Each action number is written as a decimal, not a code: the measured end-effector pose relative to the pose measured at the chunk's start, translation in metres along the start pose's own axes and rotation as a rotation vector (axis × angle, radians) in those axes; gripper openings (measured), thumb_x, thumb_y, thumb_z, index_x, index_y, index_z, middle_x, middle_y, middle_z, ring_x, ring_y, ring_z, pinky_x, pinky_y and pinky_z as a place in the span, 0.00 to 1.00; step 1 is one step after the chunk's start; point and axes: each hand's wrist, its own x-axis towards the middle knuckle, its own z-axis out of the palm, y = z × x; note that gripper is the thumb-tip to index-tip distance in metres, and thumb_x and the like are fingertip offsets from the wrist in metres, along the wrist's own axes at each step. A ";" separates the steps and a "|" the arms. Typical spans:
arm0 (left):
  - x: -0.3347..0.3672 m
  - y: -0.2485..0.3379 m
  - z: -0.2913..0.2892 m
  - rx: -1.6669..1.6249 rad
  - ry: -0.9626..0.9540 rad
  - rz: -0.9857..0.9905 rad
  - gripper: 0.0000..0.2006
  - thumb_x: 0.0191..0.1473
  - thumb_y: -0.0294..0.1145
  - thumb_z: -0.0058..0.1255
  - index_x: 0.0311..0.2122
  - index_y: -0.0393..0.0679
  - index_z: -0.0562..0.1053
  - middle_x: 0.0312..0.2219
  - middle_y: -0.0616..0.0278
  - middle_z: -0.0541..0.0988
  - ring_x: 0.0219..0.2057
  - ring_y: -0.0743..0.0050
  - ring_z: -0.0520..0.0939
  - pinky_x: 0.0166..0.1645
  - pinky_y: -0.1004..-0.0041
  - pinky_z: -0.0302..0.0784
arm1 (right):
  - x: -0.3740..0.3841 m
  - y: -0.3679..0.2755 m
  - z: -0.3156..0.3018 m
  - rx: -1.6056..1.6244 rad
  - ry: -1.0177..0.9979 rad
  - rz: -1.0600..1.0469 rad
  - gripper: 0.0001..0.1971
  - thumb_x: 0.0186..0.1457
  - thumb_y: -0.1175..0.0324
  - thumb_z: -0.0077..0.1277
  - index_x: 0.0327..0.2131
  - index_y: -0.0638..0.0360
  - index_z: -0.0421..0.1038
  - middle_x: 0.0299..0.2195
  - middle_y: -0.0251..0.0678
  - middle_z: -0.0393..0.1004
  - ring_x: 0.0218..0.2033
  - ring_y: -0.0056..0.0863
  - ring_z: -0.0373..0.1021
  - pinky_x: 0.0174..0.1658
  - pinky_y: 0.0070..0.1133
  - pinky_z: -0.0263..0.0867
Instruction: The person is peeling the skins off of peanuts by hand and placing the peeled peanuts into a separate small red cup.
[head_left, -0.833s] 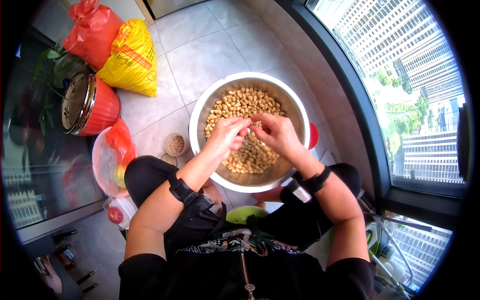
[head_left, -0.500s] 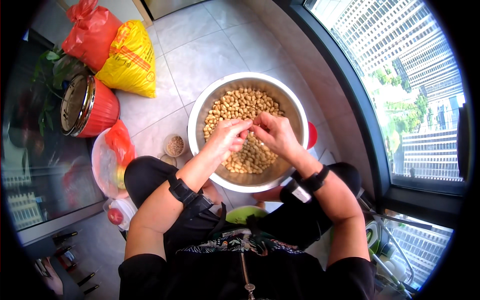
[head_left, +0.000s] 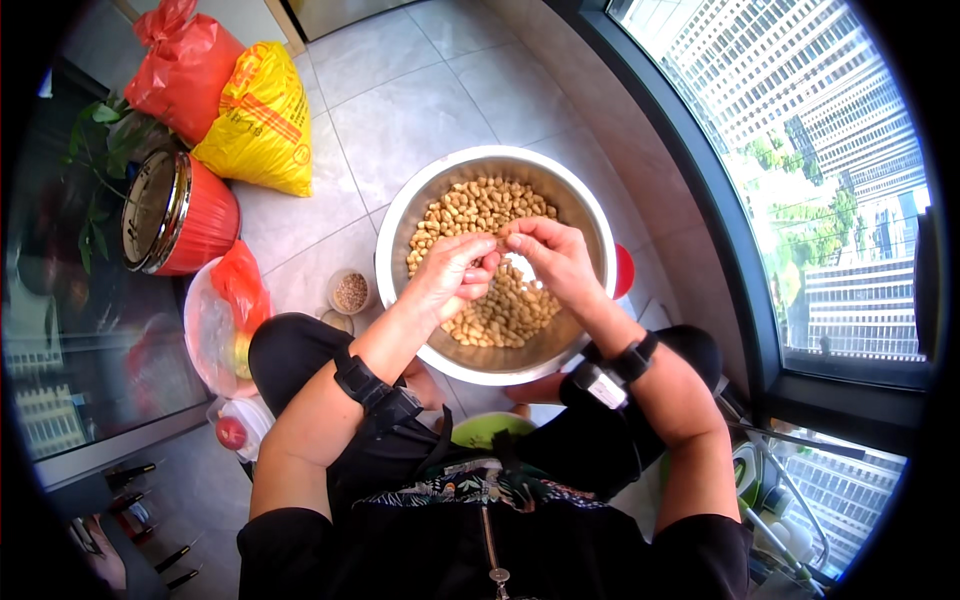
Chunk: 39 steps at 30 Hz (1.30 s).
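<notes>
A wide steel basin (head_left: 495, 153) on the floor between my legs holds a layer of unshelled peanuts (head_left: 485, 205). Above its middle, my left hand (head_left: 452, 272) and my right hand (head_left: 558, 262) meet at the fingertips. Both pinch a small brownish peanut (head_left: 503, 242), mostly covered by the fingers. The left fingers are curled inward; the right thumb and forefinger form a loop. To the basin's left stands a small cup of shelled kernels (head_left: 350, 292). Partly under my clothing, a green bowl (head_left: 490, 428) shows near my feet.
Red (head_left: 185, 70) and yellow bags (head_left: 262, 120) stand far left, by a red pot (head_left: 200, 215). A pink basin (head_left: 200, 330) with plastic bags is beside my left knee. Something red (head_left: 624, 270) sits against the steel basin's right side. Windows (head_left: 830, 180) line the right.
My fingertips stay together over the basin. The right hand has shifted slightly, its thumb and forefinger now making a wider loop.
</notes>
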 end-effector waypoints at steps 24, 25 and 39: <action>0.004 -0.003 0.000 -0.117 -0.018 -0.017 0.09 0.53 0.30 0.42 0.35 0.37 0.70 0.23 0.66 0.69 0.16 0.90 0.60 0.16 0.88 0.52 | 0.000 -0.027 -0.020 0.477 0.049 0.153 0.06 0.50 0.73 0.42 0.33 0.60 0.65 0.18 0.29 0.65 0.13 0.13 0.53 0.16 0.11 0.46; 0.003 -0.003 -0.006 -0.129 -0.043 -0.006 0.10 0.54 0.32 0.41 0.34 0.37 0.70 0.23 0.66 0.69 0.16 0.89 0.60 0.16 0.87 0.52 | 0.000 -0.031 -0.018 0.551 0.027 0.141 0.07 0.49 0.73 0.41 0.34 0.60 0.65 0.19 0.29 0.64 0.13 0.13 0.53 0.16 0.10 0.46; -0.003 -0.002 0.008 0.104 0.049 -0.029 0.10 0.51 0.22 0.42 0.38 0.34 0.71 0.21 0.69 0.68 0.15 0.91 0.61 0.15 0.90 0.52 | 0.000 0.066 -0.056 -1.715 -0.143 0.129 0.08 0.47 0.69 0.45 0.22 0.56 0.75 0.21 0.41 0.76 0.27 0.36 0.75 0.31 0.29 0.71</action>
